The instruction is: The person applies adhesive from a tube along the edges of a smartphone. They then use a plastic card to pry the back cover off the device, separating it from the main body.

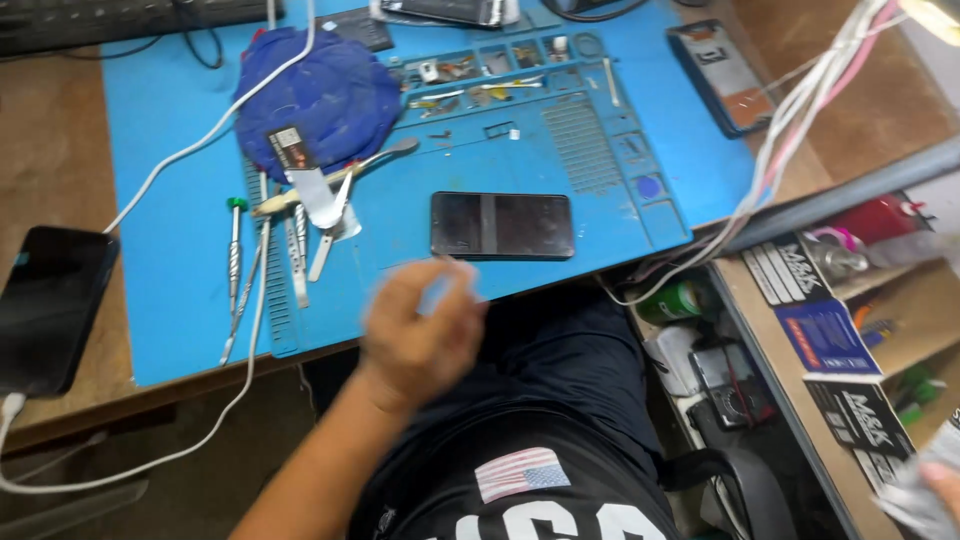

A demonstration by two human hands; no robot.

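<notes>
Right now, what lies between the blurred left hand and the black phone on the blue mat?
Head view: only bare blue mat separates the left hand from the black phone.

I see a small pale blue piece (437, 292), blurred by motion, pinched in the fingers (455, 285) of my left hand (420, 335) at the frame's lower middle. Just above it a dark phone (502, 225) lies flat, screen up and unlit, lengthwise across the worktop's blue mat (170, 260), near its front edge.

Blurred left hand (420, 335); right hand (940, 485) edge-cropped.
</notes>
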